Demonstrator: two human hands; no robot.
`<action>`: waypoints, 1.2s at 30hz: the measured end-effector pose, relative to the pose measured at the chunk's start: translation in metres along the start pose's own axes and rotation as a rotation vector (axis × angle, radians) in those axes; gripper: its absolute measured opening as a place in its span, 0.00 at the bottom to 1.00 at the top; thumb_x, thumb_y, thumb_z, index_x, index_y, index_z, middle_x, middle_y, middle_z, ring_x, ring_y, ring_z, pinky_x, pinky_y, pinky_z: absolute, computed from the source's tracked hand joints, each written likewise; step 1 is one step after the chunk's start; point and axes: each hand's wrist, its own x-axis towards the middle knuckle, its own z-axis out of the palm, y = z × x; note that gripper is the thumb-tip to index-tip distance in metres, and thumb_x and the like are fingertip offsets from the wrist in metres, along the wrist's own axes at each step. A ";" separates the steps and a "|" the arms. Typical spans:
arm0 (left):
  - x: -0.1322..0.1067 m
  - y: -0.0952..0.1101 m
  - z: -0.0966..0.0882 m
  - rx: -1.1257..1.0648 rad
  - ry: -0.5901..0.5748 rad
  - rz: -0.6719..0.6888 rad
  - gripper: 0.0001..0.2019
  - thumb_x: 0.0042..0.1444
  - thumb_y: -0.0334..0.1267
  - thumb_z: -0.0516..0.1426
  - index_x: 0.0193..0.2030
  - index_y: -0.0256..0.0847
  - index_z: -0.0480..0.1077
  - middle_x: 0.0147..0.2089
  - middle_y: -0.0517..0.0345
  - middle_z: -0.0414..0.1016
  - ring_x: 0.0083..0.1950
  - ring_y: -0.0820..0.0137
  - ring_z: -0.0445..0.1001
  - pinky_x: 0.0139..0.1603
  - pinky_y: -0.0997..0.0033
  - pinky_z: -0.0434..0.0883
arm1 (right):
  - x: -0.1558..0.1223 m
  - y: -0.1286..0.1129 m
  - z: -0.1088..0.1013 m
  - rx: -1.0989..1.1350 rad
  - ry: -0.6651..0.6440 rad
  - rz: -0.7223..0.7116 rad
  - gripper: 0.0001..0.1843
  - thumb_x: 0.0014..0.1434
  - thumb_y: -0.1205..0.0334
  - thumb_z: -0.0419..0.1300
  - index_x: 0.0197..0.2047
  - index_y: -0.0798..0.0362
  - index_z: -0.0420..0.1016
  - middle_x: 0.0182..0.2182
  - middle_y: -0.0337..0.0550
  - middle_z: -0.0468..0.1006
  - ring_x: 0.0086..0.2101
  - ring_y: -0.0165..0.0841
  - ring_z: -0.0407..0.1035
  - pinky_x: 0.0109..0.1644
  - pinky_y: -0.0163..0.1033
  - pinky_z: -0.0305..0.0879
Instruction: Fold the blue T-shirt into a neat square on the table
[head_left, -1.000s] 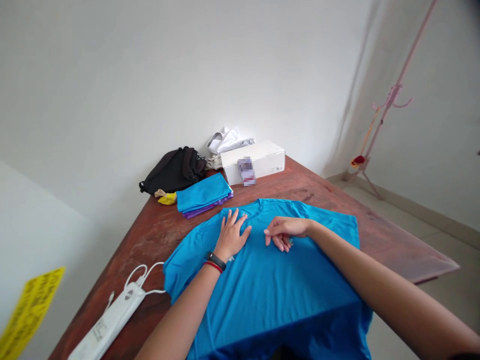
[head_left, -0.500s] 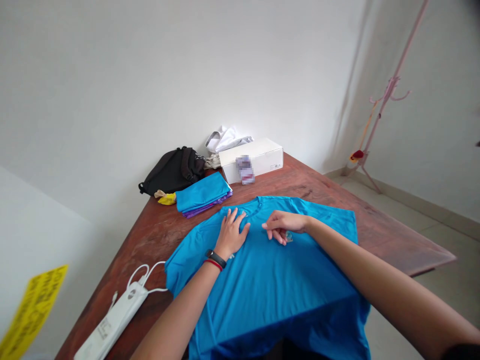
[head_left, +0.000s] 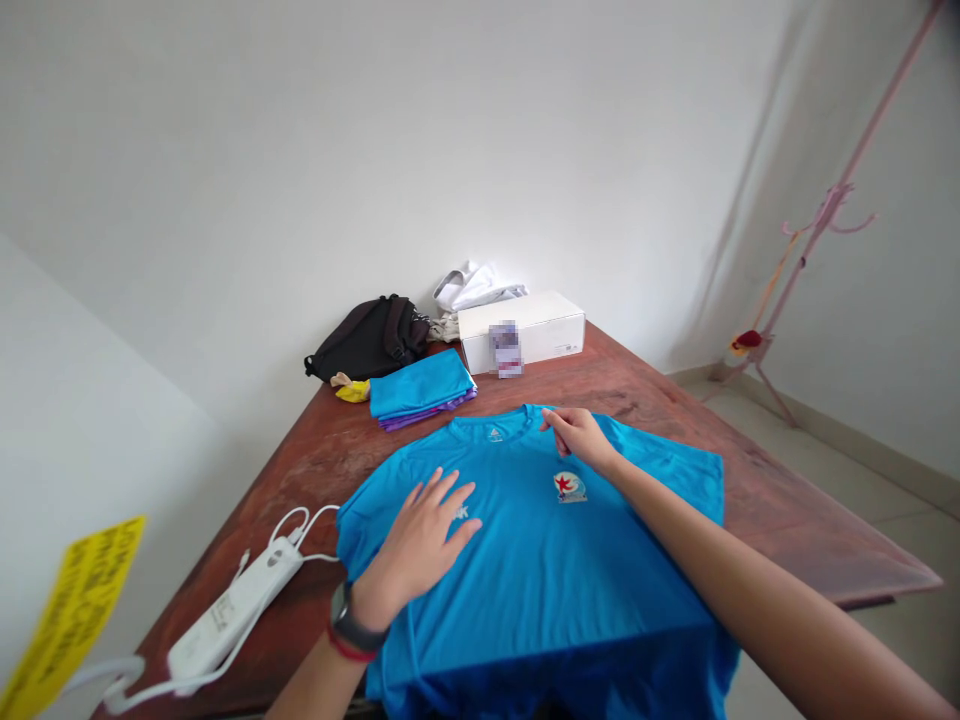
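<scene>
A blue T-shirt (head_left: 540,570) lies spread front up, its collar toward the far side and its hem draping over the near table edge. A red-and-white emblem shows on its right chest, white lettering on its left. My left hand (head_left: 426,532), fingers spread, is over the left chest and partly covers the lettering. I cannot tell whether it touches the cloth. My right hand (head_left: 581,436) is at the collar's right side, thumb and fingers closed on the fabric edge near the shoulder.
Beyond the T-shirt sit a folded stack of blue and purple cloth (head_left: 424,385), a yellow item (head_left: 352,391), a black bag (head_left: 364,340) and a white box (head_left: 555,325). A white power strip (head_left: 232,610) with cables lies left. A pink coat stand (head_left: 829,210) stands right.
My left hand has come nearer, down from the collar area to the left chest. My right hand has moved up to the collar, uncovering the emblem. The view has shifted slightly.
</scene>
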 end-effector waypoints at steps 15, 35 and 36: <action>-0.141 -0.039 0.038 -0.237 0.337 -0.470 0.18 0.62 0.51 0.53 0.51 0.45 0.74 0.33 0.57 0.75 0.33 0.63 0.78 0.38 0.66 0.76 | -0.007 0.003 0.006 -0.273 -0.126 -0.087 0.28 0.67 0.39 0.51 0.30 0.53 0.77 0.12 0.37 0.71 0.16 0.33 0.66 0.26 0.37 0.59; -0.087 -0.060 -0.002 0.021 0.205 -0.698 0.13 0.67 0.48 0.48 0.41 0.45 0.68 0.40 0.50 0.80 0.40 0.58 0.79 0.36 0.67 0.65 | -0.006 0.004 0.006 -0.308 -0.162 -0.062 0.27 0.67 0.42 0.50 0.31 0.53 0.77 0.14 0.38 0.72 0.17 0.33 0.66 0.27 0.37 0.61; -0.084 -0.057 -0.003 0.001 0.265 -0.674 0.12 0.67 0.48 0.48 0.41 0.45 0.68 0.41 0.51 0.80 0.40 0.59 0.79 0.37 0.67 0.66 | -0.006 0.004 0.006 -0.309 -0.166 -0.060 0.26 0.67 0.42 0.50 0.31 0.53 0.77 0.14 0.38 0.72 0.17 0.33 0.66 0.26 0.37 0.61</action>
